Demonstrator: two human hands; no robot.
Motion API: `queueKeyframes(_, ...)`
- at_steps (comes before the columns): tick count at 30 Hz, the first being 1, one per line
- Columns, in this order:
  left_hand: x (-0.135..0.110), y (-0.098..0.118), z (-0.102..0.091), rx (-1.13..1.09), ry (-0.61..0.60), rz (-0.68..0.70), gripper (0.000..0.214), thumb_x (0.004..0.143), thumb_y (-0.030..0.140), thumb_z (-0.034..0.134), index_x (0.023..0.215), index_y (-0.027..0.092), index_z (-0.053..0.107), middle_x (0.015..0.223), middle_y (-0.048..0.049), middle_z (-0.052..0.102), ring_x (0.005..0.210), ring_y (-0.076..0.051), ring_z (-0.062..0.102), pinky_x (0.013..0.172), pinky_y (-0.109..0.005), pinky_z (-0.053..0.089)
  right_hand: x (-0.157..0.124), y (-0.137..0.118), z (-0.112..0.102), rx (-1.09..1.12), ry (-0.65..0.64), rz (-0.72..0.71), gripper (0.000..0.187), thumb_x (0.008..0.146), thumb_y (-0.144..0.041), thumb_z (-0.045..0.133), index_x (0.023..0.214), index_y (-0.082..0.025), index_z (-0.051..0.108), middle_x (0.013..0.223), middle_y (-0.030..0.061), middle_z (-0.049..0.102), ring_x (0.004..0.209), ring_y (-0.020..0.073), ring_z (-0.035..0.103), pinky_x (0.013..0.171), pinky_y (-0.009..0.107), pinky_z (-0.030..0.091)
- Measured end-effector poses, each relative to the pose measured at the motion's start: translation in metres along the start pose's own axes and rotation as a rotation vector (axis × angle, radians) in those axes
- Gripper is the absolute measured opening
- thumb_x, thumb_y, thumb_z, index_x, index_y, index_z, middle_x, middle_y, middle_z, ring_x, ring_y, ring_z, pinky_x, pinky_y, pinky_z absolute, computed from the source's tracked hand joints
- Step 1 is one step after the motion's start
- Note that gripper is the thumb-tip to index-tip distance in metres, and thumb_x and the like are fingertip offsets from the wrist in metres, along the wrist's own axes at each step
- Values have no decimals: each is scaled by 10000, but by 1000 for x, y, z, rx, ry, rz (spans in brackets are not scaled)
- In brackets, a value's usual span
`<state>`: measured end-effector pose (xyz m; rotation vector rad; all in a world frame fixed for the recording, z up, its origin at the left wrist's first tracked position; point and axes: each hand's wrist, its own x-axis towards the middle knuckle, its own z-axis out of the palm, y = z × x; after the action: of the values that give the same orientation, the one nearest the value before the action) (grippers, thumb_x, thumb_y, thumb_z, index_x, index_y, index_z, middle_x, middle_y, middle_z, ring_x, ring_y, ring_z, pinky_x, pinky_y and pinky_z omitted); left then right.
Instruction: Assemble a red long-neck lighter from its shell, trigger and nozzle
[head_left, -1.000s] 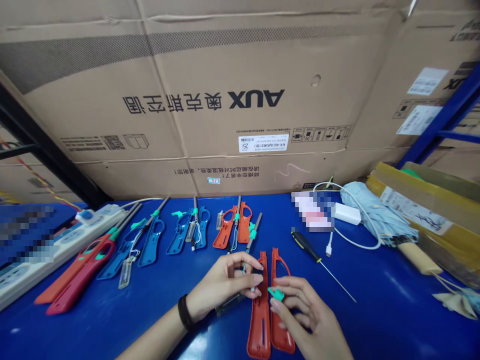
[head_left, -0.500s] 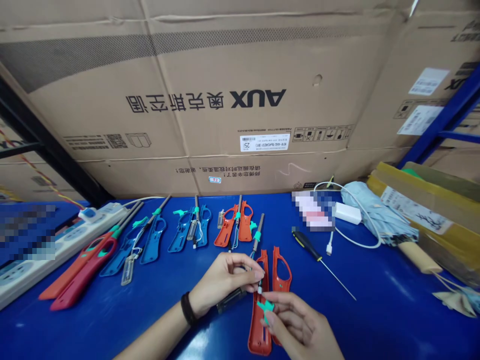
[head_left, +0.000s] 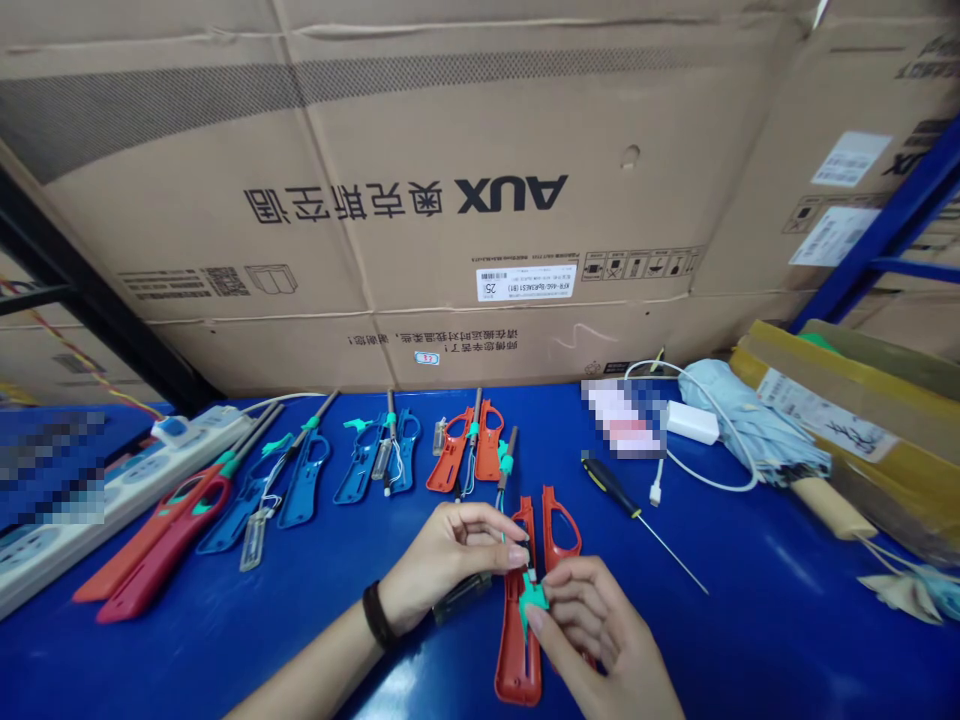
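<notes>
The left hand's fingertips (head_left: 514, 556) are clenched in a pinch on a small pale fitting (head_left: 529, 563), partly hidden; its exact form cannot be confirmed. The right hand's fingertips (head_left: 534, 620) grasp a green plastic part (head_left: 533, 597), held just below the fitting and touching or nearly touching it. The 2 hands, the left hand (head_left: 447, 560) and the right hand (head_left: 600, 625), work directly over 2 orange-red lighter shell halves (head_left: 517, 655), lying side by side on the blue workbench (head_left: 225, 660). A metal nozzle tube with a green collar (head_left: 507, 465) lies above them, and a thin wire (head_left: 501, 522) runs down toward the left fingers.

Judgement: the step in hand appears to be fitting the green part to the small fitting over the shell. That calls for exact alignment and a steady pinch.

Nearby are a black-and-yellow screwdriver (head_left: 609, 487), a row of blue lighter shells (head_left: 304, 482), and a power strip (head_left: 127, 490).
</notes>
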<state>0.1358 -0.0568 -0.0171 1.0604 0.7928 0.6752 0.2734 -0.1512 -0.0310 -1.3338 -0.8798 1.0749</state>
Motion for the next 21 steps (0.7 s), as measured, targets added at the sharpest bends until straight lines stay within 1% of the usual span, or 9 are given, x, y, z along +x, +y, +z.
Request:
queueKeyframes(5, -1, 4, 3, 25, 1, -21, 208, 579, 207, 814, 737, 130, 704, 633, -9, 692, 581, -84, 625, 595, -171, 454, 2, 2, -1, -51, 0, -21, 337, 677, -438, 703, 808, -209, 492, 664, -3, 621, 580, 128, 610, 527, 191, 465)
queueKeyframes(10, -3, 6, 5, 23, -23, -17, 187, 583, 201, 811, 715, 128, 700, 564, 13, 658, 521, -63, 586, 543, -154, 424, 4, 3, -2, -62, -43, -35, 330, 701, -437, 682, 811, -218, 461, 680, 5, 638, 615, 146, 634, 538, 196, 475)
queueKeyframes(14, -3, 5, 3, 66, -37, -12, 181, 602, 201, 799, 736, 127, 704, 576, 8, 659, 517, -61, 578, 528, -150, 413, 4, 1, -4, -73, -70, -38, 320, 719, -425, 672, 840, -220, 457, 703, 7, 647, 649, 152, 652, 572, 197, 498)
queueKeyframes(18, -3, 4, 2, 109, -37, 27, 189, 618, 209, 790, 768, 130, 706, 623, -13, 686, 562, -87, 617, 573, -172, 448, 4, -2, -6, -101, -110, -73, 283, 752, -421, 638, 846, -219, 464, 719, 21, 657, 647, 156, 655, 583, 212, 514)
queueKeyframes(21, -2, 3, 2, 132, -51, 52, 194, 623, 220, 788, 776, 131, 710, 667, -34, 706, 614, -120, 650, 619, -201, 478, 5, -2, -7, -134, -135, -83, 275, 760, -424, 625, 824, -221, 451, 696, 11, 648, 627, 150, 656, 560, 204, 510)
